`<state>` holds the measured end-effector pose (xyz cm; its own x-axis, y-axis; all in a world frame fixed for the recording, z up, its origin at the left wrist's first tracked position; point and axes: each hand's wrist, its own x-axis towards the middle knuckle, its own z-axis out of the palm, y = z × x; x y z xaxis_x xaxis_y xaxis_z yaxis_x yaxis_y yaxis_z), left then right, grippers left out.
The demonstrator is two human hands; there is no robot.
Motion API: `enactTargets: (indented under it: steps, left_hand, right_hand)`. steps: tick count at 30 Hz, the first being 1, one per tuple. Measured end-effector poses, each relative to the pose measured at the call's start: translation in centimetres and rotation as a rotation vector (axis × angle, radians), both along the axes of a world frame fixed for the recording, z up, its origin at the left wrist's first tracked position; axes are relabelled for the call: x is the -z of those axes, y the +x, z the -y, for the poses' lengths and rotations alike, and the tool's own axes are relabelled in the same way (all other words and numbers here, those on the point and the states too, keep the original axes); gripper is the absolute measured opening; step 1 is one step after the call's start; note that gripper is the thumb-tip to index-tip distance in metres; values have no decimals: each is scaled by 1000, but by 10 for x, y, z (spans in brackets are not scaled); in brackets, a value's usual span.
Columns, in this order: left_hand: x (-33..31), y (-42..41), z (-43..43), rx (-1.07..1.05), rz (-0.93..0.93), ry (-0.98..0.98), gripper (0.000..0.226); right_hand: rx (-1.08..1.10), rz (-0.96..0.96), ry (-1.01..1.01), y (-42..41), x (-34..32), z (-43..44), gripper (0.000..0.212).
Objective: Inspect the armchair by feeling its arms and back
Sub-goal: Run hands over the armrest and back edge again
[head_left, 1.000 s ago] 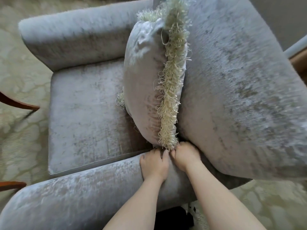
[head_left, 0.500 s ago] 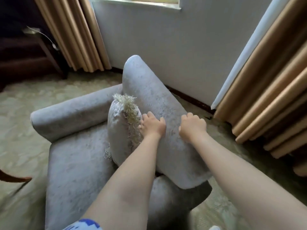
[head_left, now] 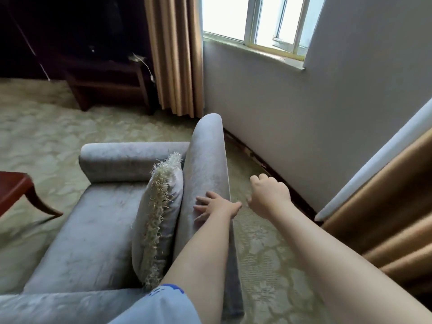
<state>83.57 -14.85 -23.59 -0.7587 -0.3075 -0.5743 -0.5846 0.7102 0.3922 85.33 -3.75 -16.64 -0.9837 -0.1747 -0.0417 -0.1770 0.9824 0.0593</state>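
The grey velvet armchair (head_left: 98, 232) fills the lower left, seen from behind its near arm. Its tall back (head_left: 205, 157) runs up the middle. A grey cushion with a cream fringe (head_left: 161, 216) leans against the front of the back. My left hand (head_left: 215, 205) lies flat on the back's top edge, fingers spread and straight. My right hand (head_left: 268, 195) hangs in the air to the right of the back, over the carpet, with loosely curled fingers that hold nothing. The far arm (head_left: 133, 160) lies beyond the seat, and the near arm (head_left: 58, 307) lies at the bottom edge.
A grey wall (head_left: 292, 127) with a window stands close behind the chair. Tan curtains (head_left: 385, 220) hang at right, and a second set (head_left: 177, 54) hangs at centre top. A dark wooden table (head_left: 105, 83) stands at the back left, a red-brown table corner (head_left: 16, 190) at left.
The view has lifted and swung from the chair's seat to the room. My left hand slid along the back's top. My right hand came off the back into the air.
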Motion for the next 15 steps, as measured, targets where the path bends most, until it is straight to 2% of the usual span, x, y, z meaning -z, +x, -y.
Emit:
enactTargets:
  steps: [3,6,11,15]
  left_hand:
    - [33,1,-10,15,-76,-254,115]
    - [57,-10,-13,5,-154,-403,109]
    - [84,-17,-13,18,-141,-497,110]
    - [82,-23,-8,28,-57,-476,106]
  right_hand:
    - [-102,3,-34,-36,4,-6,32]
    - [-171,-14,-57,-85,12,-11,32]
    - [-236,47,-11,-178,26,-6,30]
    - [-321,19,-26,-242,16,13,29]
